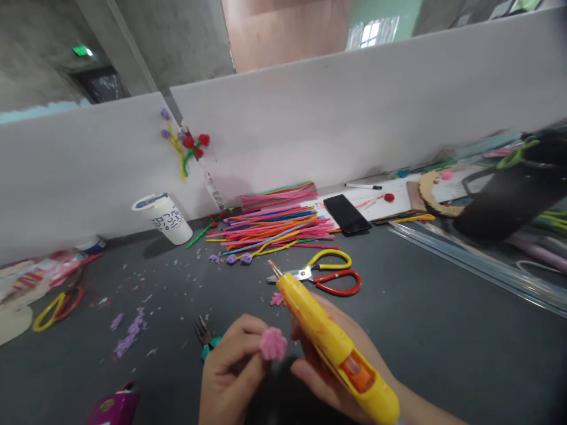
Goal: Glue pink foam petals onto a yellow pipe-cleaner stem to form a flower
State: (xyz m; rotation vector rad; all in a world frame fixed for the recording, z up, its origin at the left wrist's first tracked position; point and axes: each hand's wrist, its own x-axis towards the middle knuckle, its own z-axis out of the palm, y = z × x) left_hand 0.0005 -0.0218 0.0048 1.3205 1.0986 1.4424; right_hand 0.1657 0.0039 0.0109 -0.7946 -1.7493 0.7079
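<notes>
My left hand (239, 366) pinches a small pink fuzzy flower (273, 343) between thumb and forefinger. In my right hand (349, 336) is a yellow glue gun (328, 333), its thin metal tip pointing up and to the left, beyond the flower and apart from it. Another pink fuzzy piece (277, 299) lies on the table just behind the glue gun. Scissors (310, 274) with one yellow and one red handle rest slightly open past my right hand. Pliers (206, 339) with teal handles are partly hidden by my left hand.
Colourful pipe cleaners (274, 227) lie piled by the white partition (287, 130). A paper cup (166, 218), a phone (346, 213) and a dark pitcher (505, 195) stand or lie around. Purple scraps (129, 336), more scissors (57, 309) and a purple box (114, 407) are left. Clear sticks (478, 265) lie right.
</notes>
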